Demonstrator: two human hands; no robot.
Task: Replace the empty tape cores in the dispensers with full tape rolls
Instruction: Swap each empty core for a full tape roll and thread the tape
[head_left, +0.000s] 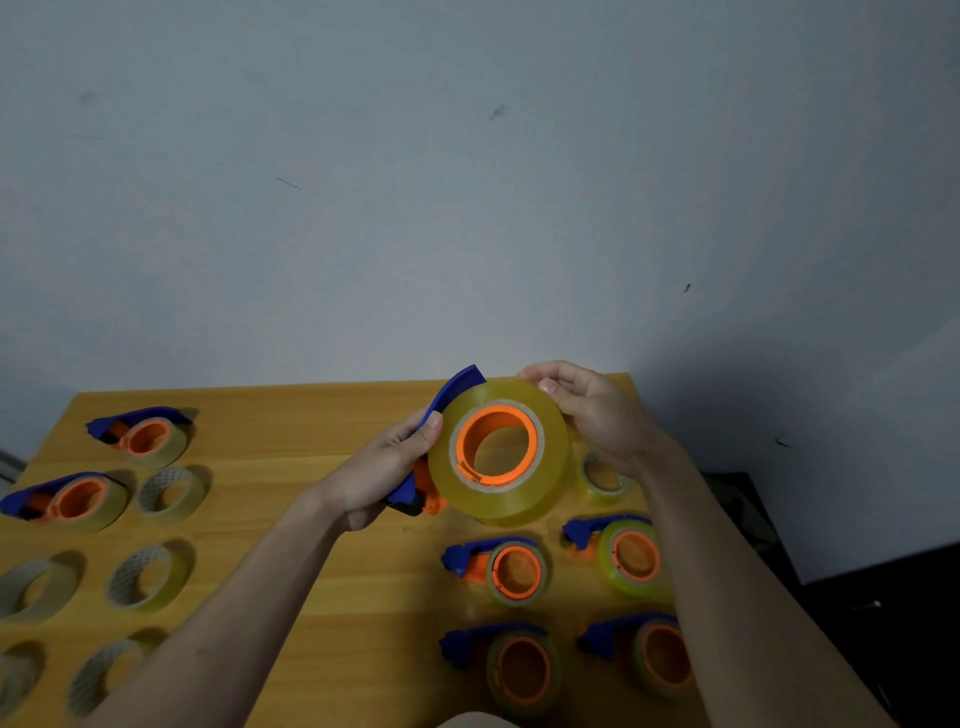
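A blue and orange tape dispenser (457, 387) is held above the wooden table (322, 525). A full yellowish tape roll (540, 488) sits on its orange hub. My left hand (384, 467) grips the dispenser's blue handle from the left, thumb against the roll's edge. At the roll's upper right rim, my right hand (592, 410) pinches it with curled fingers. Two dispensers (140, 431) lie at the far left. Several more dispensers (498, 566) lie at the near right.
Several empty tape cores (171, 493) lie on the left half of the table. A small tape roll (602, 478) lies under my right wrist. A grey wall stands behind the table. The table's right edge drops to a dark floor (857, 623).
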